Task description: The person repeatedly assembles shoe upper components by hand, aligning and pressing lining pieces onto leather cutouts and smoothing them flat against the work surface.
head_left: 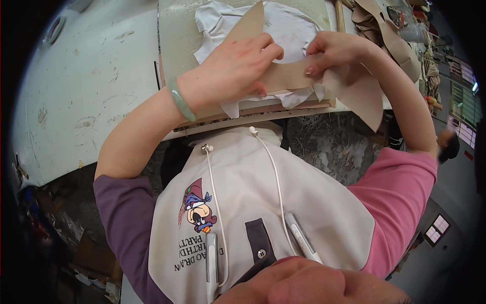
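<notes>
Tan, curved, leather-like sheet [287, 76] sits at twelve o'clock over crumpled white cloth [293, 25], right hand [331, 50] pinching it, left hand [235, 63] grip unclear, apparently mid-positioning, next calling for steady fingers.

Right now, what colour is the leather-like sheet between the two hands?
The leather-like sheet is plain beige; the head view shows it best.

Thin tan sheeting [287, 76], curved-edged with pointed ends, over rumpled white cloth [293, 25], its right portion drooping.
</notes>
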A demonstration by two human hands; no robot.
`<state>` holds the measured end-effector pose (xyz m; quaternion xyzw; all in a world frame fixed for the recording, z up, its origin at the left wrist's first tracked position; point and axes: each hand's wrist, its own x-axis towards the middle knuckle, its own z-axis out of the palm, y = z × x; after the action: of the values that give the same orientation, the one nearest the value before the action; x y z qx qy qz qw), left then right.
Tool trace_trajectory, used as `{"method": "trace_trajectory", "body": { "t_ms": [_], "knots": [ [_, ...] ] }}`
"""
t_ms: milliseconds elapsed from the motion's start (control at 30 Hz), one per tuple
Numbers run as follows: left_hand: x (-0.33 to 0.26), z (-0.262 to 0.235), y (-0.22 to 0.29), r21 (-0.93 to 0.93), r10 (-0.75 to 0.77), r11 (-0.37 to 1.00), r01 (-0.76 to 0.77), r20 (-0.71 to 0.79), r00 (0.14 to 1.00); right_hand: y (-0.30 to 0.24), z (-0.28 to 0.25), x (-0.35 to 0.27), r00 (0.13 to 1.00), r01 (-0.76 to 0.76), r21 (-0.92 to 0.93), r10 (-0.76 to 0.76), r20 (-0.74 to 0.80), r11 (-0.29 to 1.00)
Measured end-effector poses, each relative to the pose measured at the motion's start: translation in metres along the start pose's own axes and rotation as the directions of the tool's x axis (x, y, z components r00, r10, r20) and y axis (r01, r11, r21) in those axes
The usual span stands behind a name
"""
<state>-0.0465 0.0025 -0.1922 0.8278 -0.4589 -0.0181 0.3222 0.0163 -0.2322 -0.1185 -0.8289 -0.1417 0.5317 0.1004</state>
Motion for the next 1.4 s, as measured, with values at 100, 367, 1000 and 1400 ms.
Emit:
{"method": "trace_trajectory", "body": {
  "t_ms": [100, 367, 1000, 1400],
  "knots": [
    [-0.003, -0.003, 0.008, -0.049, -0.044, 0.998, 0.046, 0.047, 0.998, -0.004, -0.003, 0.01, 1.0, 0.005, -0.112, -0.004, 0.009, 0.994],
    [-0.003, -0.007, 0.019, 0.04, -0.023, 0.999, 0.018, 0.142, 0.99, 0.001, 0.002, 0.015, 0.997, -0.011, -0.106, 0.019, 0.076, 0.994],
    [-0.006, 0.037, 0.044, 0.14, 0.085, 0.984, -0.108, 0.156, 0.984, 0.025, -0.007, -0.01, 0.97, 0.031, -0.373, -0.118, -0.213, 0.927],
    [0.006, 0.031, 0.058, 0.181, 0.044, 0.98, -0.086, 0.225, 0.973, 0.03, -0.005, -0.002, 0.952, -0.099, -0.567, -0.088, -0.294, 0.818]
  ]
}}
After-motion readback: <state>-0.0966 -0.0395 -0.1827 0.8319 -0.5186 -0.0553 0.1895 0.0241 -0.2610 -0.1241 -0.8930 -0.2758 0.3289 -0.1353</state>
